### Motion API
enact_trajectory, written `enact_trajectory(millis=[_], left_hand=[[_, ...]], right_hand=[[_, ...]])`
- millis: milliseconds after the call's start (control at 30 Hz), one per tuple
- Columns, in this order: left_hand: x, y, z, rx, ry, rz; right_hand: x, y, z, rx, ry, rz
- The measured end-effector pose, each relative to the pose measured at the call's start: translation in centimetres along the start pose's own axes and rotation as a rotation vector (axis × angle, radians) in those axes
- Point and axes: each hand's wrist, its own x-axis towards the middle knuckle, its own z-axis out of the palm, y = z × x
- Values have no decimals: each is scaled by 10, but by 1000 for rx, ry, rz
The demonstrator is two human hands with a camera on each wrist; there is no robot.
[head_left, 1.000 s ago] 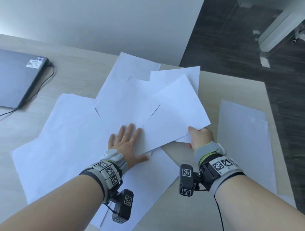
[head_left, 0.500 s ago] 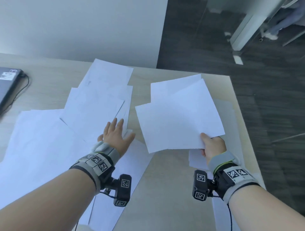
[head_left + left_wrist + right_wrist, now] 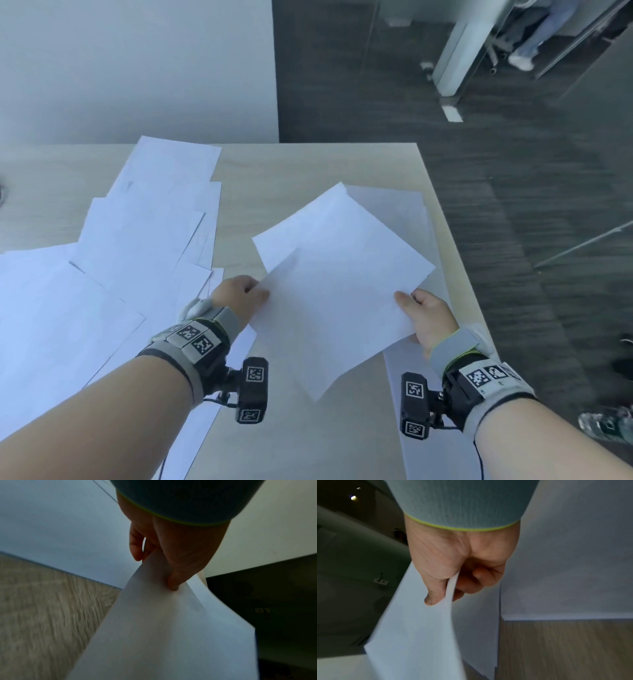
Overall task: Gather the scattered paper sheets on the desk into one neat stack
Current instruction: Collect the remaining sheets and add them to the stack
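A few white sheets hang lifted above the wooden desk, held by both hands. My left hand pinches their left edge, thumb on top, as the left wrist view shows at the held paper. My right hand pinches the right edge between thumb and curled fingers, with the held sheets bending downward in the right wrist view. Several scattered sheets lie overlapping on the left half of the desk. More sheets lie flat by the right edge, partly hidden under the held ones.
The desk's right edge drops to a dark floor. A white wall rises behind the desk. A person's legs show far off at the top right. A plastic bottle lies on the floor at lower right.
My left hand left the flat pile and took hold of the lifted sheets' left edge. The right hand swung the sheets toward me and rotated them. The view turned right; the laptop is out of sight.
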Motion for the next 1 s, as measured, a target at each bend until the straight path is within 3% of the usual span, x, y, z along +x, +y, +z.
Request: enact_trajectory(millis=[167, 333, 500, 667, 867, 1000], left_hand=[[-12, -8, 20, -392, 5, -260], [-27, -11, 48, -462, -137, -335], [-37, -2, 64, -302, -176, -274], [-39, 8, 70, -94, -206, -102], [-27, 38, 79, -120, -73, 63], [-21, 68, 87, -73, -113, 117]], right_hand=[[-4, 19, -7, 103, -9, 37], [-16, 23, 4, 88, -76, 103], [-23, 15, 18, -8, -157, 170], [-12, 17, 22, -131, -214, 88], [13, 0, -12, -46, -35, -21], [35, -7, -39, -107, 70, -77]])
